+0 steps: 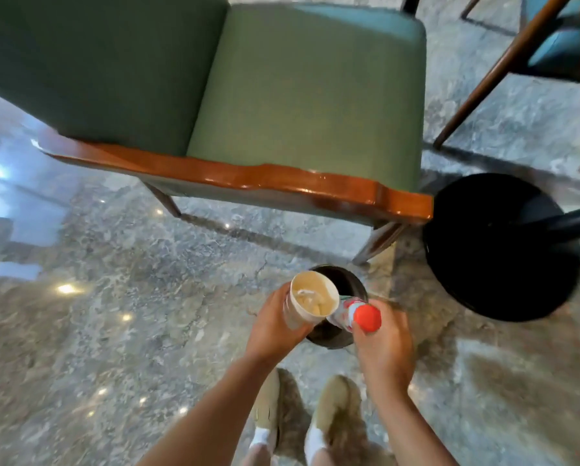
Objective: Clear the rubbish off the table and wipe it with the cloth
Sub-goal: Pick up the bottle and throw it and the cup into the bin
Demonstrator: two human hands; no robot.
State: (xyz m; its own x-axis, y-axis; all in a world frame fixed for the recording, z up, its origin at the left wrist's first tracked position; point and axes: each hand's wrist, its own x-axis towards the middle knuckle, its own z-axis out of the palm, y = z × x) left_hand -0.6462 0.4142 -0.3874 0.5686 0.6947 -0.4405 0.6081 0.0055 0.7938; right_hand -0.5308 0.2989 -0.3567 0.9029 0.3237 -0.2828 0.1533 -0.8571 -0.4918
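Paper cup (310, 302) sits clamped in your left hand (275, 326), bottle (357, 314) in your right hand (384, 353); the dark bin (347, 284) below is narrow, so one may miss and spill.

The small dark bin (344, 287) has open marble floor (113, 297) to its left. Behind it the green chair (281, 105) crowds close, 1 leg (376, 243) just beside it; the black table base (500, 247) blocks its right.
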